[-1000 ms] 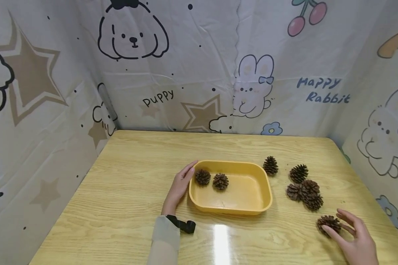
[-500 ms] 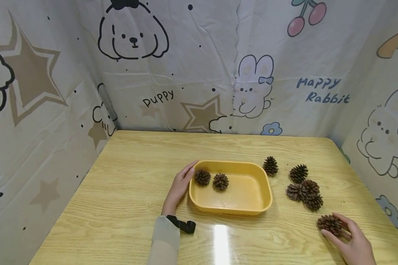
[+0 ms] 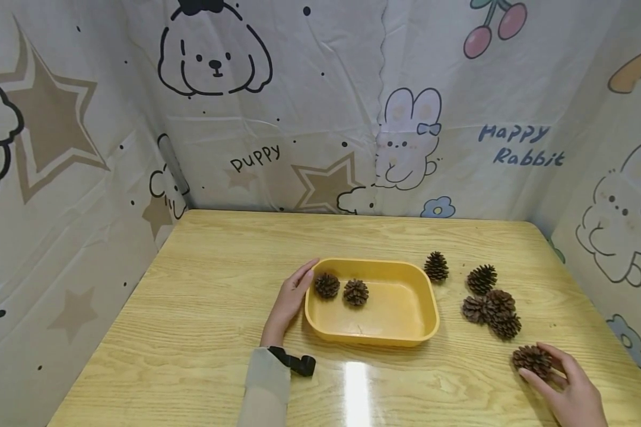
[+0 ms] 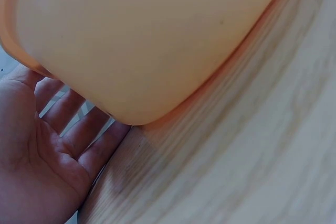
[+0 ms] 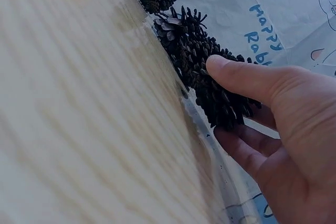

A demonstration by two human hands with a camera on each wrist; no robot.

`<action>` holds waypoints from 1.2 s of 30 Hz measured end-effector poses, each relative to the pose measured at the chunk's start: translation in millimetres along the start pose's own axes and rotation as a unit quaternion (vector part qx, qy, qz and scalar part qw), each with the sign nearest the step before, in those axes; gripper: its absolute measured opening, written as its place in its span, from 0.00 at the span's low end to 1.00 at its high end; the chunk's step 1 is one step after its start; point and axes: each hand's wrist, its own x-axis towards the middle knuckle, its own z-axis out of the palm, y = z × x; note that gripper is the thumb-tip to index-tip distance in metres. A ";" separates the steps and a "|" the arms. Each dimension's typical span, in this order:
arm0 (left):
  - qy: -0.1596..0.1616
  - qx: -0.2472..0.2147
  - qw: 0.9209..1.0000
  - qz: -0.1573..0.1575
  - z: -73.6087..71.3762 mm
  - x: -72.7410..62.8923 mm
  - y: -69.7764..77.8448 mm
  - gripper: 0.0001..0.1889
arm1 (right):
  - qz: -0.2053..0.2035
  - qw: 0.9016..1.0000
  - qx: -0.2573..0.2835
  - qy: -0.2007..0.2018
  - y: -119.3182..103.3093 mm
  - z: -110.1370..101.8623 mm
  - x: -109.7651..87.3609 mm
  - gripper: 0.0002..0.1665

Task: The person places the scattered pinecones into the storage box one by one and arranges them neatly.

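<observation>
Between the thumb and fingers of my right hand [image 3: 574,385] is a brown pinecone [image 3: 532,360], low over the table's right front in the head view. The right wrist view shows the thumb on one side of this pinecone [image 5: 223,100] and fingertips on the opposite side. My left hand [image 3: 289,299] rests against the left end of a yellow plastic bin [image 3: 371,341]. From the left wrist, the fingers of the left hand [image 4: 44,145] extend fairly straight along the bin's outer wall [image 4: 131,61]. Two pinecones [image 3: 355,293] sit inside the bin, toward its left end.
Several pinecones [image 3: 504,325] cluster right of the bin, and another pinecone [image 3: 435,267] stands by its back right corner. The wood-grain table [image 3: 203,284] is enclosed by a printed cloth [image 3: 278,118] behind and on both sides.
My right hand's fingers have closed in from beside the pinecone to hold it. Left hand, bin and other pinecones have stayed put.
</observation>
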 end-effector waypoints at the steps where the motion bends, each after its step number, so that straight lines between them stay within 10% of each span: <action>1: 0.000 0.000 1.000 -0.001 0.0 0.0 0.0 0.22 | -0.006 1.000 -0.003 0.007 0.1 0.6 -0.6 0.49; 13: -0.003 -0.001 1.000 -0.001 -0.1 -0.8 1.0 0.22 | -0.081 0.992 0.026 0.089 -5.9 8.9 -7.8 0.41; 36: 0.000 -0.005 1.000 0.007 -0.4 -0.9 -2.3 0.22 | -0.165 0.979 0.062 0.100 -44.2 24.2 -2.7 0.41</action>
